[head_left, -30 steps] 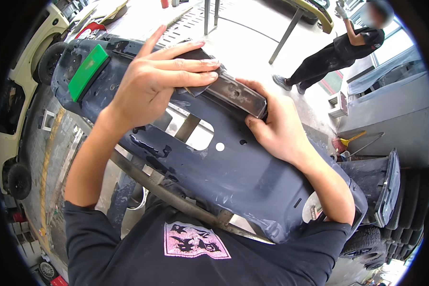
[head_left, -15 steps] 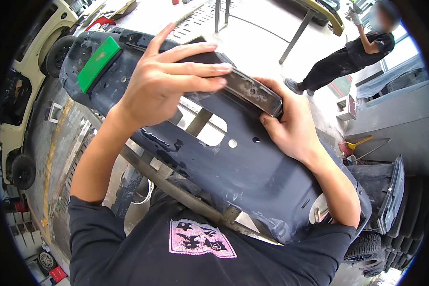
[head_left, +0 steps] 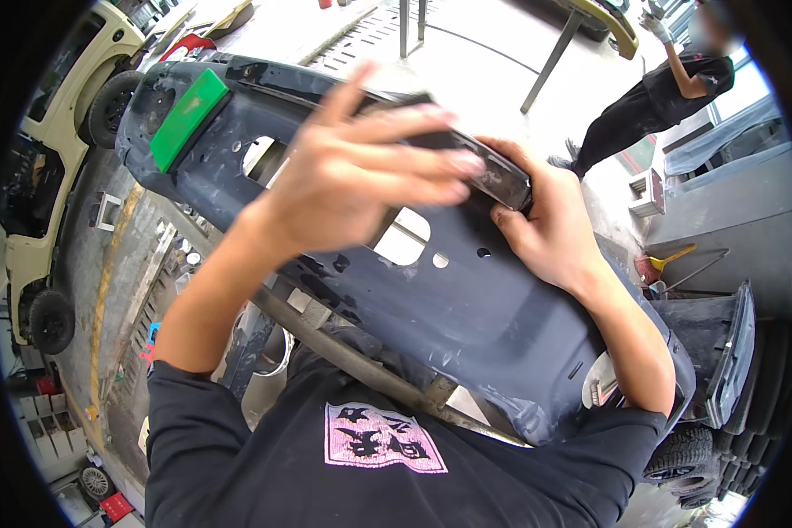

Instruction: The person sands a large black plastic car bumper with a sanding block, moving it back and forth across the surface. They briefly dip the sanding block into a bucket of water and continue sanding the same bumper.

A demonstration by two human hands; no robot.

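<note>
Bar, dark, rectangular and metal-looking [head_left: 502,179], slants across upper centre, lower-right end pinched by right hand [head_left: 554,224], upper-left end beside spread left hand [head_left: 334,180].

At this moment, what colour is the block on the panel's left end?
The block is green, dark underneath; best in the head view.

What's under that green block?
The green block lies on the dark panel. A dark strip shows along the block's right edge. What lies directly beneath is covered and can't be seen.

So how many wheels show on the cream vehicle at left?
2: upper wheel just left of the dark panel; lower wheel toward the picture's left edge. Others may be hidden.
</note>
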